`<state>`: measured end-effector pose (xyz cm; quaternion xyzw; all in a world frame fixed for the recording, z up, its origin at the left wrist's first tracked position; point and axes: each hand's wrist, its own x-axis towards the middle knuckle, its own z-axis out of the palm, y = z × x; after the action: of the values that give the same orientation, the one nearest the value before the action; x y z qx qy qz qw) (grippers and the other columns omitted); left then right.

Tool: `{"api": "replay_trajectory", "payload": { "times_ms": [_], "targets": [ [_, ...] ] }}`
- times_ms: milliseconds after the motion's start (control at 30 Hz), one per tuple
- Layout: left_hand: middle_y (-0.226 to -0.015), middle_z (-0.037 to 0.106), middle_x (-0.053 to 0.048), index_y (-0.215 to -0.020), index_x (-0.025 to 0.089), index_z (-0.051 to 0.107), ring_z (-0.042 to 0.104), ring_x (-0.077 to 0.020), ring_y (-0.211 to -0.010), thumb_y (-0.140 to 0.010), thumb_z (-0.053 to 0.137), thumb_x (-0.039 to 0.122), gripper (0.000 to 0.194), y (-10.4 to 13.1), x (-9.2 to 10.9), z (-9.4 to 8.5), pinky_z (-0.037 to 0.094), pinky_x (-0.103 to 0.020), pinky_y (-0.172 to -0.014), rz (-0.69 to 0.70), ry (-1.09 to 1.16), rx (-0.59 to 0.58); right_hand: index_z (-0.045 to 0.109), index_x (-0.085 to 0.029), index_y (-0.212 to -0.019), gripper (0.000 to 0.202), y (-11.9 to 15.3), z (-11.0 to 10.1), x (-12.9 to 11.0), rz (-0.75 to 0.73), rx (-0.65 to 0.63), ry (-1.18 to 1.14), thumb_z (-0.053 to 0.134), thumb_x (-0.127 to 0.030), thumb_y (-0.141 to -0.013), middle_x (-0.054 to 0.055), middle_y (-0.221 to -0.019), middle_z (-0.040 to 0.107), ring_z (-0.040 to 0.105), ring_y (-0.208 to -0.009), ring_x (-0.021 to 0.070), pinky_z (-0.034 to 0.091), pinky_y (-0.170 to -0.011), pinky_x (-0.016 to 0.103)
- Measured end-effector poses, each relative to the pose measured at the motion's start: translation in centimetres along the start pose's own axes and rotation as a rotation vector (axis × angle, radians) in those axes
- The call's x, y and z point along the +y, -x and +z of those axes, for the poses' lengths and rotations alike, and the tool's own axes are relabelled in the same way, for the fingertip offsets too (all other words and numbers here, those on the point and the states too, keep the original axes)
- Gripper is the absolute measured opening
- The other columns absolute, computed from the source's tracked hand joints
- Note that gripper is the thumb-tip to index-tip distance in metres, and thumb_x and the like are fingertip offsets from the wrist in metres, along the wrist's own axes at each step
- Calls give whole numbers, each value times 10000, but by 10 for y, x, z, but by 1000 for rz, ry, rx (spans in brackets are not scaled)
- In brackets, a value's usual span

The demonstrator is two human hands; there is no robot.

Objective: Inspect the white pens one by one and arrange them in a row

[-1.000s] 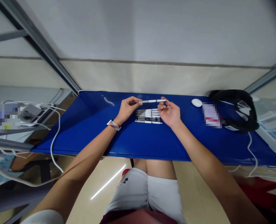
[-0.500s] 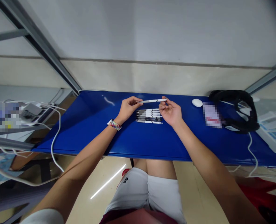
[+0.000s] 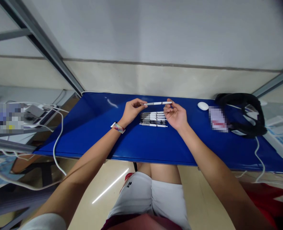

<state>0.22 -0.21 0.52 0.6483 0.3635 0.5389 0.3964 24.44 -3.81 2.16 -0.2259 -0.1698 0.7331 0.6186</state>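
Note:
A white pen (image 3: 157, 103) with a grey grip is held level above the blue table (image 3: 136, 147). My left hand (image 3: 132, 111) pinches its tip end, and my right hand (image 3: 176, 114) pinches the other end between thumb and fingers. Just below the held pen, a row of several similar pens (image 3: 153, 119) lies side by side on the table. My right fingers hide part of the right ends of that row.
To the right are a white computer mouse (image 3: 203, 106), a blurred pale packet (image 3: 218, 118) and a black padded headset or strap (image 3: 249, 132). A white cable (image 3: 56, 140) hangs past the table's left edge. Grey metal posts (image 3: 52, 60) frame the table, with a wall behind.
Both hands stay on the pen, which is held in nearly the same place. The whole view has shifted very slightly.

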Motion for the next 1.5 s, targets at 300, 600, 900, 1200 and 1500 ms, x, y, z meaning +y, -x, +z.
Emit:
{"api": "replay_trajectory", "payload": {
  "times_ms": [300,600,900,1200,1500],
  "targets": [
    [-903,808,-63,-973,178,824,706,-164,-803,-812,894,343,241,0,0,0,549,-308,-775,-1,-4,1,701,-187,-986,55,-2,-3,2,-10,-1,22,691,-182,-932,-14,-724,588,515,-597,84,518,-582,195],
    [-918,811,-64,-985,178,828,716,-178,-825,-810,893,360,260,0,-1,0,556,-319,-796,-11,-13,-5,688,-211,-942,86,-3,-2,5,-32,17,49,695,-280,-993,-33,-696,559,484,-567,81,501,-560,195],
    [-908,808,-59,-984,185,828,707,-166,-809,-815,899,350,247,0,-2,0,537,-306,-775,-14,11,-8,711,-193,-1014,150,-2,0,2,-15,11,15,629,-318,-1032,-8,-737,605,522,-604,86,525,-591,200],
    [-913,809,-58,-981,191,826,709,-165,-813,-816,897,358,245,0,-2,1,549,-311,-786,-2,-4,-11,704,-202,-964,134,-2,0,4,-36,-8,13,621,-267,-1046,-30,-686,578,473,-559,67,501,-548,172],
    [-926,809,-67,-974,188,820,709,-168,-813,-814,887,348,236,1,-2,2,554,-318,-780,-17,-2,-12,680,-231,-907,201,-5,2,6,-75,79,137,725,-400,-1007,-63,-641,527,452,-513,57,463,-521,182]
  ]
}}
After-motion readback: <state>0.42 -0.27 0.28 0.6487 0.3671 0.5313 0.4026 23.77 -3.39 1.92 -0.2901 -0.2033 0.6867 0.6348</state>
